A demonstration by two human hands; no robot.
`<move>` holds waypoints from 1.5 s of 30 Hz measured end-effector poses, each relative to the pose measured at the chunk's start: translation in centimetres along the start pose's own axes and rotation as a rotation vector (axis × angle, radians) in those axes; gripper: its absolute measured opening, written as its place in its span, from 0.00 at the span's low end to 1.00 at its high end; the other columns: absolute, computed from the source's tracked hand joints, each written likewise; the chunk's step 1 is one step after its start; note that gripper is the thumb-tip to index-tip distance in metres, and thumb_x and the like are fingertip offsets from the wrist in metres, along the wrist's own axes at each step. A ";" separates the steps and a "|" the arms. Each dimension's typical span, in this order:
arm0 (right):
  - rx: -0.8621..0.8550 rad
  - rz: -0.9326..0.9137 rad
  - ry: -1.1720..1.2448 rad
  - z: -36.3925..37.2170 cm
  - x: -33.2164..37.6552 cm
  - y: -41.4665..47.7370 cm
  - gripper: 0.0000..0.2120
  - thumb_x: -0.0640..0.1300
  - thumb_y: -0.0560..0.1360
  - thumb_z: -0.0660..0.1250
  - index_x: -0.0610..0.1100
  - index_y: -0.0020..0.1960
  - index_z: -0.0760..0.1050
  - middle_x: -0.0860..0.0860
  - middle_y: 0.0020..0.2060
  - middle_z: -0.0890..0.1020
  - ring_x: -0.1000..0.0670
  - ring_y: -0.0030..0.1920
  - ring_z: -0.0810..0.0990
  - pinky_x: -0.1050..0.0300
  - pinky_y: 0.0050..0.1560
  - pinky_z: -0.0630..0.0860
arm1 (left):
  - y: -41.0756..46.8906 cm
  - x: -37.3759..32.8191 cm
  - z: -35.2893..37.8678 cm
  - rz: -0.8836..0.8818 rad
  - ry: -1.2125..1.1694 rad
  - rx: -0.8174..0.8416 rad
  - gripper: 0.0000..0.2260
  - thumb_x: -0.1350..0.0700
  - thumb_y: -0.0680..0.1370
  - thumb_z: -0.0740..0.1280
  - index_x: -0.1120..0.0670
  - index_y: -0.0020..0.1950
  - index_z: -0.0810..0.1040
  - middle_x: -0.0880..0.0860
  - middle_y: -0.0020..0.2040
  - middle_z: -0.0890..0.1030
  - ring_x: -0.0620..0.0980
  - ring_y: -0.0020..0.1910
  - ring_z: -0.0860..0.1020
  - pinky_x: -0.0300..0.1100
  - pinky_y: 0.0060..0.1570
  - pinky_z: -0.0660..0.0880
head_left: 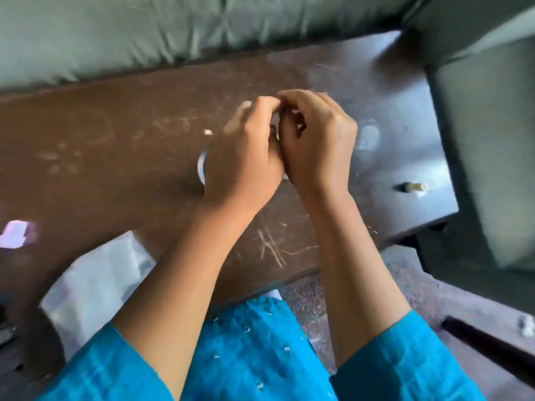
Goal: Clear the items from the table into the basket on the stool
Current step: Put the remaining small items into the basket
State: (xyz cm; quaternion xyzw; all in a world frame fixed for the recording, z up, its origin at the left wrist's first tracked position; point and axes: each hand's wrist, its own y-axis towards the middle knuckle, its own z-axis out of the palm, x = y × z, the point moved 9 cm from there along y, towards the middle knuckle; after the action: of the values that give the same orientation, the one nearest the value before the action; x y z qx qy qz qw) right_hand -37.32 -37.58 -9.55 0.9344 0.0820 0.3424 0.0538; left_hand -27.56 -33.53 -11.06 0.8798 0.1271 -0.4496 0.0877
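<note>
The left hand (246,160) and right hand (318,140) are pressed together above the scratched brown table (115,175). Both grips are curled about a blurred small white item (276,127); which one holds it cannot be told.

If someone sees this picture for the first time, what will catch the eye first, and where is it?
First come the two hands meeting over the centre of the dark wooden table: the left hand and the right hand, fingers curled, pinch a small white thing between them, too blurred to name. Next come the bright blue sleeves along the bottom edge and the pale bag on the table's near left part.
</note>
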 end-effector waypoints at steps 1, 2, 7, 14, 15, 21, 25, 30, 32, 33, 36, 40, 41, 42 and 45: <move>-0.032 0.045 -0.031 -1.5 -2.5 0.0 0.10 0.37 0.69 0.64 0.42 0.48 0.81 0.45 0.43 0.84 0.41 0.46 0.80 0.49 0.46 0.74 | -0.1 -1.5 2.0 0.039 -0.004 0.056 0.15 0.64 0.72 0.59 0.58 0.56 0.76 0.58 0.51 0.80 0.58 0.50 0.77 0.46 0.48 0.70; -0.069 0.099 -0.071 -3.3 -5.4 -0.2 0.10 0.38 0.70 0.64 0.43 0.48 0.81 0.45 0.43 0.84 0.41 0.46 0.79 0.51 0.46 0.73 | -0.4 -3.0 4.5 0.083 0.002 0.116 0.15 0.65 0.71 0.60 0.59 0.57 0.76 0.58 0.53 0.79 0.58 0.52 0.77 0.46 0.49 0.70; 0.065 0.441 -0.410 -8.5 -21.2 -1.8 0.22 0.47 0.73 0.64 0.47 0.66 0.68 0.43 0.63 0.73 0.40 0.62 0.67 0.51 0.58 0.65 | -2.9 -7.4 16.1 0.206 0.055 0.401 0.18 0.63 0.71 0.66 0.61 0.60 0.74 0.60 0.59 0.76 0.59 0.60 0.74 0.46 0.61 0.68; 0.399 0.625 -0.501 -7.4 -32.5 -4.9 0.30 0.38 0.77 0.60 0.47 0.74 0.49 0.41 0.75 0.41 0.34 0.73 0.44 0.44 0.65 0.63 | -6.0 -6.2 28.7 0.195 0.291 0.774 0.29 0.58 0.73 0.67 0.59 0.71 0.61 0.59 0.73 0.60 0.58 0.73 0.58 0.52 0.71 0.60; 0.428 0.628 -0.510 -7.2 -33.2 -5.1 0.27 0.37 0.77 0.58 0.44 0.73 0.53 0.40 0.75 0.42 0.32 0.72 0.47 0.44 0.65 0.63 | -5.9 -6.0 29.6 0.184 0.311 0.787 0.30 0.58 0.73 0.67 0.58 0.72 0.60 0.58 0.74 0.59 0.58 0.73 0.58 0.53 0.71 0.60; 0.355 0.515 -0.473 -7.6 -34.1 -4.5 0.11 0.33 0.74 0.56 0.35 0.52 0.74 0.38 0.62 0.72 0.35 0.57 0.73 0.45 0.52 0.73 | -5.0 -5.4 32.5 0.136 0.332 0.807 0.29 0.57 0.74 0.66 0.56 0.73 0.58 0.57 0.74 0.58 0.58 0.72 0.61 0.54 0.69 0.63; 0.254 0.449 -0.232 -7.2 -31.6 -3.0 0.12 0.41 0.73 0.59 0.41 0.55 0.74 0.44 0.49 0.75 0.41 0.47 0.75 0.56 0.42 0.66 | -4.6 -6.4 31.3 0.168 0.319 0.743 0.26 0.61 0.72 0.65 0.56 0.69 0.62 0.58 0.70 0.62 0.61 0.66 0.68 0.56 0.60 0.69; 0.155 0.366 -0.067 -5.8 -25.2 0.0 0.08 0.45 0.73 0.59 0.48 0.51 0.72 0.50 0.45 0.67 0.47 0.38 0.69 0.58 0.33 0.63 | -1.3 -7.4 24.7 0.252 0.288 0.481 0.20 0.67 0.69 0.64 0.62 0.60 0.70 0.62 0.59 0.71 0.63 0.52 0.74 0.49 0.46 0.71; 0.077 0.331 -0.015 -5.7 -22.0 1.2 0.09 0.42 0.71 0.57 0.46 0.50 0.71 0.50 0.44 0.65 0.50 0.32 0.67 0.60 0.28 0.58 | 0.4 -7.0 21.0 0.221 0.226 0.370 0.21 0.67 0.69 0.64 0.62 0.61 0.72 0.62 0.57 0.73 0.61 0.52 0.75 0.44 0.48 0.70; 0.043 0.306 0.009 -5.5 -20.1 1.8 0.11 0.41 0.70 0.56 0.44 0.50 0.71 0.50 0.44 0.65 0.51 0.31 0.67 0.59 0.28 0.57 | 1.2 -6.4 18.9 0.191 0.203 0.313 0.21 0.67 0.69 0.64 0.61 0.62 0.72 0.62 0.57 0.73 0.60 0.53 0.75 0.43 0.49 0.69; 0.018 0.202 0.051 -3.7 -13.7 2.8 0.12 0.40 0.70 0.52 0.39 0.47 0.73 0.47 0.44 0.66 0.44 0.33 0.71 0.53 0.34 0.67 | 3.0 -4.0 12.5 0.112 0.146 0.165 0.18 0.65 0.70 0.65 0.61 0.60 0.74 0.61 0.56 0.74 0.57 0.51 0.76 0.41 0.48 0.69; 0.122 0.021 0.047 1.8 -3.9 2.0 0.12 0.44 0.72 0.54 0.39 0.45 0.74 0.43 0.45 0.72 0.39 0.35 0.73 0.50 0.33 0.70 | 2.9 1.4 3.5 0.012 0.171 0.011 0.18 0.66 0.69 0.62 0.60 0.58 0.75 0.61 0.55 0.74 0.54 0.49 0.75 0.36 0.47 0.68; 0.144 -0.013 0.046 3.1 -2.1 1.6 0.12 0.44 0.72 0.54 0.39 0.45 0.74 0.42 0.45 0.73 0.39 0.35 0.73 0.50 0.32 0.70 | 2.6 2.7 1.7 -0.009 0.172 -0.016 0.18 0.66 0.68 0.62 0.59 0.57 0.76 0.61 0.54 0.74 0.52 0.49 0.75 0.33 0.47 0.67; 0.176 -0.050 0.053 4.7 0.1 1.0 0.13 0.45 0.72 0.55 0.38 0.45 0.74 0.42 0.46 0.73 0.39 0.35 0.74 0.50 0.32 0.71 | 2.2 4.3 -0.5 -0.036 0.172 -0.051 0.17 0.66 0.69 0.61 0.59 0.57 0.76 0.60 0.54 0.75 0.50 0.48 0.74 0.31 0.47 0.66; 0.284 -0.135 0.047 9.6 5.0 -1.3 0.11 0.45 0.74 0.56 0.41 0.49 0.75 0.43 0.48 0.73 0.39 0.37 0.75 0.50 0.34 0.72 | 0.3 9.7 -6.8 -0.145 0.210 -0.142 0.16 0.64 0.70 0.63 0.57 0.56 0.76 0.59 0.53 0.75 0.45 0.44 0.72 0.29 0.45 0.66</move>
State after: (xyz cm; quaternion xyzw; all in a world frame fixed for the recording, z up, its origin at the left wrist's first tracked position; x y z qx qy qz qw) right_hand -27.51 -35.82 -13.86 0.9167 0.1935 0.3448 -0.0578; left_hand -16.81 -30.56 -14.98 0.9020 0.2302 -0.3503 0.1032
